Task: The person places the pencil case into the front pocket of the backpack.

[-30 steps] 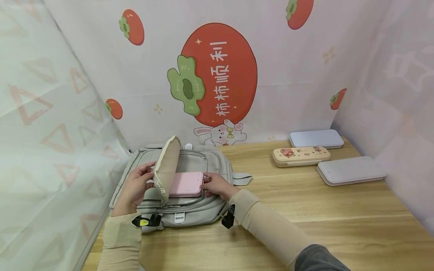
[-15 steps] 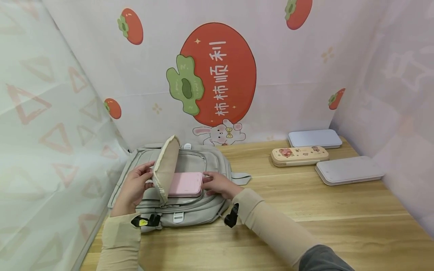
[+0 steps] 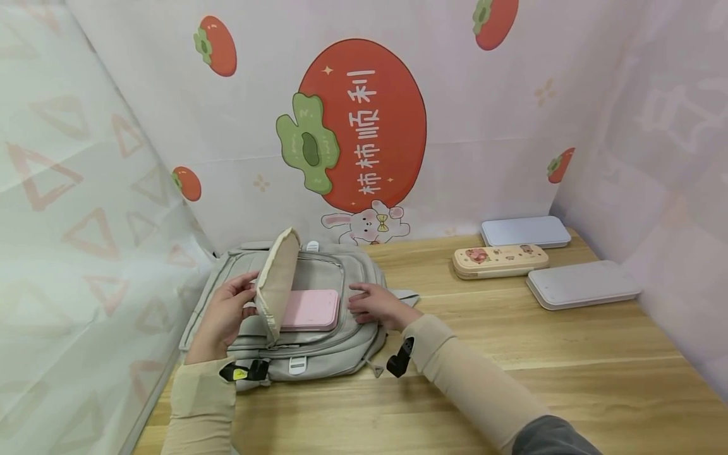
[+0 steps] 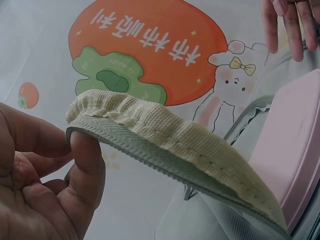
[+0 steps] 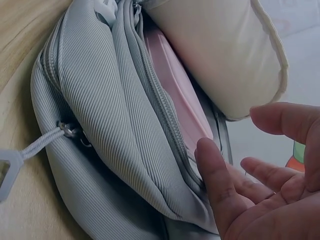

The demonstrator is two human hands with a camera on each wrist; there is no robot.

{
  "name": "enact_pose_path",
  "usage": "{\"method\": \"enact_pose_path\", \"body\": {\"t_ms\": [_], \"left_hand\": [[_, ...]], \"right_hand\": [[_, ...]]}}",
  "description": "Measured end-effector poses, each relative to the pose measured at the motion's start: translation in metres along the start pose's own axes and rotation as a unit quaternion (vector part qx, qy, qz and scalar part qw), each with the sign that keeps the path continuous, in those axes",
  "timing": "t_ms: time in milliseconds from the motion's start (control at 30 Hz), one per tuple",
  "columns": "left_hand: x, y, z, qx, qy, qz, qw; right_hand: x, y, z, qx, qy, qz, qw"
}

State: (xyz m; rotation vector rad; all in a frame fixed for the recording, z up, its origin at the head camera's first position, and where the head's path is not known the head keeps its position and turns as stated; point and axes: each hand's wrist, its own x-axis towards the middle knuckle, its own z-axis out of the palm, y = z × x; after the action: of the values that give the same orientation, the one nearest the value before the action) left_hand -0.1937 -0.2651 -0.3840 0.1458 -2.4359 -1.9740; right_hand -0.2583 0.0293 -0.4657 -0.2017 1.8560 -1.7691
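Note:
A grey backpack (image 3: 324,366) lies flat on the wooden table with its front pocket unzipped. My left hand (image 3: 224,313) pinches the edge of the pocket flap (image 3: 279,278) between thumb and fingers and holds it raised; the zipper teeth and cream lining show in the left wrist view. Inside the pocket lies a pink pencil case (image 3: 311,309), its left end hidden behind the flap. Just to the right of the case, my right hand (image 3: 378,304) hovers over the backpack with fingers spread and nothing in them.
On the right of the table (image 3: 512,379) lie a pale blue case (image 3: 526,232), a cream pencil case (image 3: 500,261) with cartoon prints, and a light grey case (image 3: 582,284). A printed cloth backdrop (image 3: 455,177) hangs behind the table.
My right hand has let go of the pink pencil case and moved off to the right, its fingers spreading. The case stays in the pocket, and my left hand still holds the flap up.

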Motion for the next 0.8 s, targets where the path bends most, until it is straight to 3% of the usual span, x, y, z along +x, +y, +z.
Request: {"method": "enact_pose_path", "body": {"t_ms": [800], "left_hand": [[0.001, -0.001, -0.001, 0.011, -0.009, 0.000, 0.9999]], "right_hand": [[-0.015, 0.001, -0.040, 0.006, 0.015, -0.006, 0.9998]]}}
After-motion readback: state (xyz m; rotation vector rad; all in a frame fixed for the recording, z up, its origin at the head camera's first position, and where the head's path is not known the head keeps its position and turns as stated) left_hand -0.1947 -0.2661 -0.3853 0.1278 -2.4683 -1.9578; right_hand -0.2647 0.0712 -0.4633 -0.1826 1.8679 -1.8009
